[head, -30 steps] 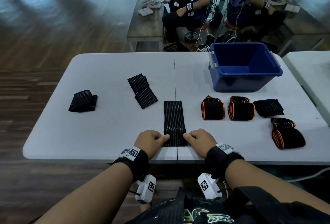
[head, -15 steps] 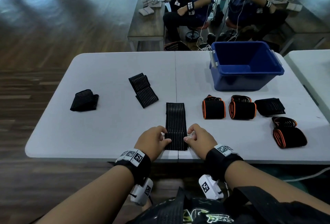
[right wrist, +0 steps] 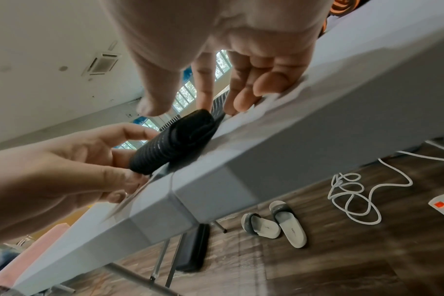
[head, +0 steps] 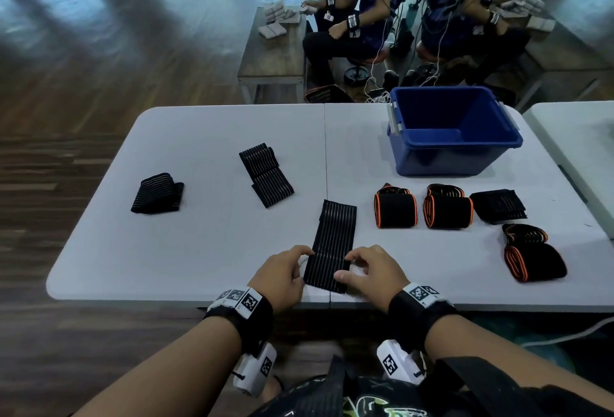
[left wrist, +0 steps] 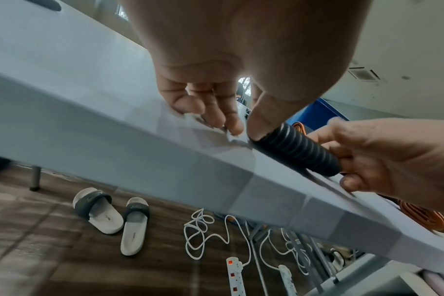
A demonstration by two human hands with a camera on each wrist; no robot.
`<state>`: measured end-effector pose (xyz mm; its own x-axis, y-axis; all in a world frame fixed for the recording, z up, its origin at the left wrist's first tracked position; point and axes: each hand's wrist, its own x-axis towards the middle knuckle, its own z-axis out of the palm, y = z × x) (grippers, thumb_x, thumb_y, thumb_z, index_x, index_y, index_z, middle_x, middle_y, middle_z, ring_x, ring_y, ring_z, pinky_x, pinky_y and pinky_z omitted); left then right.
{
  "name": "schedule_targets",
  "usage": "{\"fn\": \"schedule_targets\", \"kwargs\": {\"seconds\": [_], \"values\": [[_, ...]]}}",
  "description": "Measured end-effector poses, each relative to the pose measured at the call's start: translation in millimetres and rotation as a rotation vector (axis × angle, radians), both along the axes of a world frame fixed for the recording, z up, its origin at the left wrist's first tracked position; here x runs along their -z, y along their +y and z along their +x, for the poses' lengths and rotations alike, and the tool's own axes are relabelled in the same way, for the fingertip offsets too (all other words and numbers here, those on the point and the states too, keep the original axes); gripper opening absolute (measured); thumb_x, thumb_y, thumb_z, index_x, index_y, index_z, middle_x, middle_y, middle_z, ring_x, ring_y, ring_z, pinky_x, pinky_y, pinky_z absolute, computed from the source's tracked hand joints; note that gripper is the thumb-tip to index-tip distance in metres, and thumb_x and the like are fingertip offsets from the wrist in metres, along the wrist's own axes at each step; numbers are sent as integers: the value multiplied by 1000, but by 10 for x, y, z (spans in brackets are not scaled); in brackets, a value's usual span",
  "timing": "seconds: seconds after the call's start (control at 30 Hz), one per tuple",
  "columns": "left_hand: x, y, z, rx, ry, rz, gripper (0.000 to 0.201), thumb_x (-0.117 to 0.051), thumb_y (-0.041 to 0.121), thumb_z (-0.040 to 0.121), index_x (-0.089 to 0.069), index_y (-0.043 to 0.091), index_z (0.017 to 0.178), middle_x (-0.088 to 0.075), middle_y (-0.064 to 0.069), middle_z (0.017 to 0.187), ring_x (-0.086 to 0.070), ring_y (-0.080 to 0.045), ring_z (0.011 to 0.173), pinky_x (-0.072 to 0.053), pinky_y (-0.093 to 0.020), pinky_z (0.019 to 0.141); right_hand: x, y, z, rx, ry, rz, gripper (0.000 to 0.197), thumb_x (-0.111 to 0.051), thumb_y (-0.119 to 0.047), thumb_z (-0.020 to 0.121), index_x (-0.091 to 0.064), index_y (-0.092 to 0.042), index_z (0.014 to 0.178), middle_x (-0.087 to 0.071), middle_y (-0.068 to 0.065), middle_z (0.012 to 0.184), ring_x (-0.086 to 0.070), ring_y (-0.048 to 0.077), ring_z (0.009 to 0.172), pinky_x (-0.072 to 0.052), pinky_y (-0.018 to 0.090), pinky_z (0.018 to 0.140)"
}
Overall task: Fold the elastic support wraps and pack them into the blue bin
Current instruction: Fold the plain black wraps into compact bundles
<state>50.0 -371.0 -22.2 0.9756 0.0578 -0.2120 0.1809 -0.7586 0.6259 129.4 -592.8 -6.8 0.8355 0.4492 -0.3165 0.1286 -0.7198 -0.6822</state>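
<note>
- the wrap (head: 332, 245) lies as a long black ribbed strip on the table (head: 199, 250), across its centre seam, with the near end rolled up at the front edge.
- left hand (head: 282, 275) pinches the left end of the roll, thumb on top, fingers curled at the side.
- right hand (head: 372, 272) grips the right end, thumb over the roll; its fingertips seem to touch the tabletop, though the wrist view is blurred.
- the blue bin (head: 453, 137) stands at the far right of the table, well apart from the hands.
- three orange-edged rolls (head: 395, 209) and a black folded wrap (head: 498, 205) sit near the bin's front.
- two more black wraps (head: 265, 177) lie to the left.
- slippers (left wrist: 112, 216) and a white cable (left wrist: 205, 236) are on the floor below.
</note>
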Motion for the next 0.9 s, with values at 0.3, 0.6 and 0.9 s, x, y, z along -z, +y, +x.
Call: {"fn": "schedule_targets", "kwargs": {"seconds": [0.3, 0.6, 0.9], "values": [[-24, -53, 67, -70, 37, -14, 22, -50, 43, 100, -63, 28, 91, -66, 6, 88, -60, -16, 85, -45, -31, 76, 8, -39, -30, -99, -27, -111, 22, -70, -46, 85, -68, -24, 90, -52, -6, 100, -55, 14, 94, -48, 30, 84], [-68, -129, 117, -103, 98, 20, 33, -50, 54, 97, -62, 27, 84, -65, 7, 77, -61, -14, 78, -53, -35, 74, -79, 59, -33, 142, 32, -33, 30, -70, -35, 86, -61, -25, 113, -67, -7, 89, -63, 13, 92, -50, 28, 84], [-102, -170, 253, -185, 86, 86, 31, -61, 58, 89, -58, 28, 82, -62, 9, 82, -59, -12, 78, -48, -32, 70, -133, 219, 71, 120, -30, -218, 33, -60, -39, 93, -66, -14, 114, -68, 6, 112, -64, 23, 102, -53, 35, 90]]}}
